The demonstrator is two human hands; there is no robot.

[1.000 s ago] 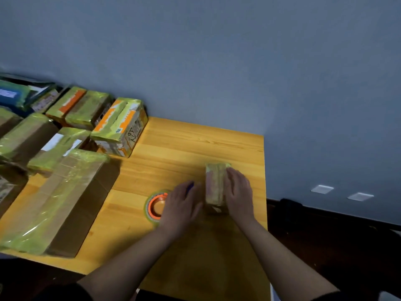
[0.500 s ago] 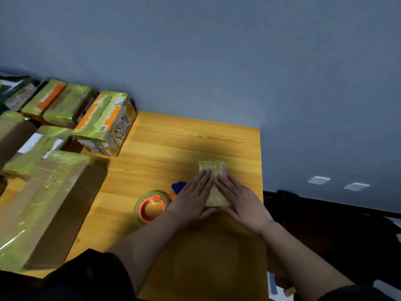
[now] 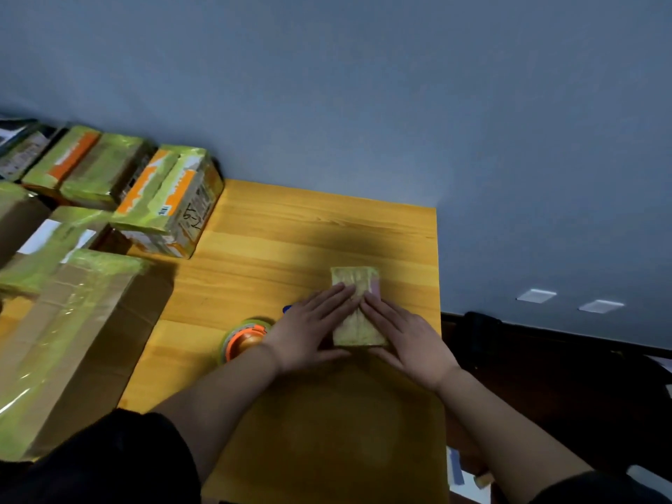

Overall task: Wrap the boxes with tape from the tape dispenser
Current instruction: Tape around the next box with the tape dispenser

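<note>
left hand (image 3: 309, 331) and right hand (image 3: 407, 332): fingers straight, pressed flat on small box (image 3: 358, 307), already taped | tape dispenser (image 3: 244, 340) set down beside left wrist | beyond fingertips, taped boxes (image 3: 171, 201) stacked; wrapping judged nearly finished

A small box (image 3: 358, 311) wrapped in yellowish tape lies flat on the table (image 3: 291, 227); the orange tape dispenser (image 3: 244, 338) lies just beside

Both forearms are bare from the elbows down to the hands. The left hand (image 3: 309, 331) and right hand (image 3: 407, 334) wear no gloves, rings or watch. Short black sleeves (image 3: 120, 456) cover the upper arms.
</note>
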